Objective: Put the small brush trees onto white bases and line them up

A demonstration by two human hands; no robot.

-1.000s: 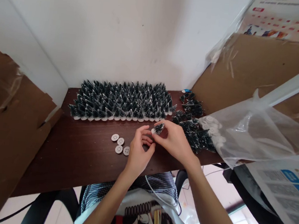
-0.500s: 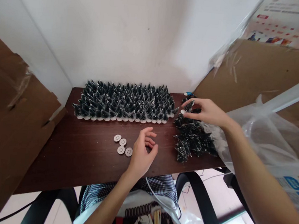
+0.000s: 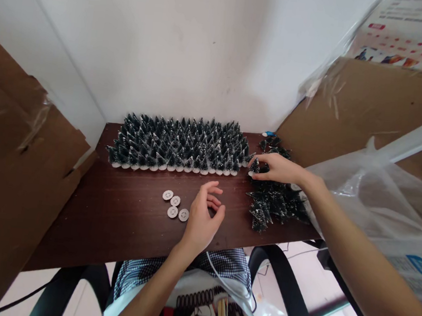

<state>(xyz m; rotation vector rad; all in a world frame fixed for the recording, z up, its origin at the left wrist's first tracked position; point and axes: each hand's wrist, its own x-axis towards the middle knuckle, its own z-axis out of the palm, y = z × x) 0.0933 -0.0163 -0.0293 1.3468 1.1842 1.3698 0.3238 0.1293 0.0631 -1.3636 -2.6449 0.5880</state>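
A dense block of small dark green model trees on white bases (image 3: 180, 144) stands in rows at the back of the dark wooden table (image 3: 121, 219). My right hand (image 3: 276, 168) is pinched on one small tree with a white base (image 3: 254, 166), setting it upright at the right end of the front row. My left hand (image 3: 202, 217) hovers over the table's middle, fingers loosely curled and apart, holding nothing. Just left of it lie several loose white round bases (image 3: 175, 206). A heap of loose trees (image 3: 272, 197) lies under and in front of my right hand.
Brown cardboard walls stand at the left (image 3: 15, 157) and right (image 3: 371, 104). A clear plastic bag (image 3: 373, 195) spills over the table's right edge. A small blue item (image 3: 269, 133) lies at the back right corner. A black chair (image 3: 281, 276) is below the table front.
My right hand carried a tree with a base from the centre out to the right, then down to the right end of the front row. My left hand stayed near the loose bases.
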